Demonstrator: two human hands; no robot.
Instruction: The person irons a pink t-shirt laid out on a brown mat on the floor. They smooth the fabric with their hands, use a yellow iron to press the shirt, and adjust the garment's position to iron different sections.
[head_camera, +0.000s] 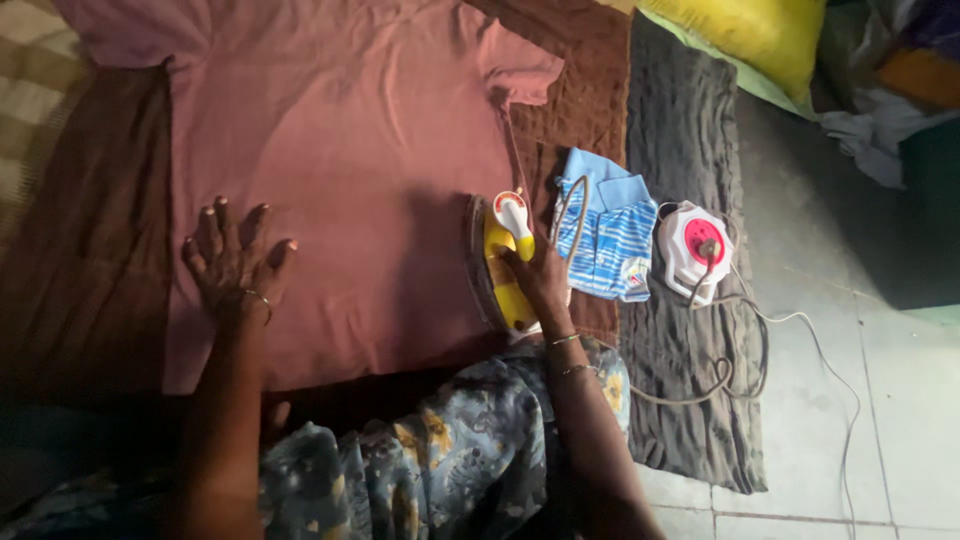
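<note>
No packages, signs or screens show anywhere in the view — the nearest thing to a label is a small printed patch on the lower right corner of the folded blue-and-white striped shirt, which lies just right of the iron. The patch looks roughly square, with reddish and pale colours — though the picture is too dim and small there to be sure it is a label rather than part of the print
</note>
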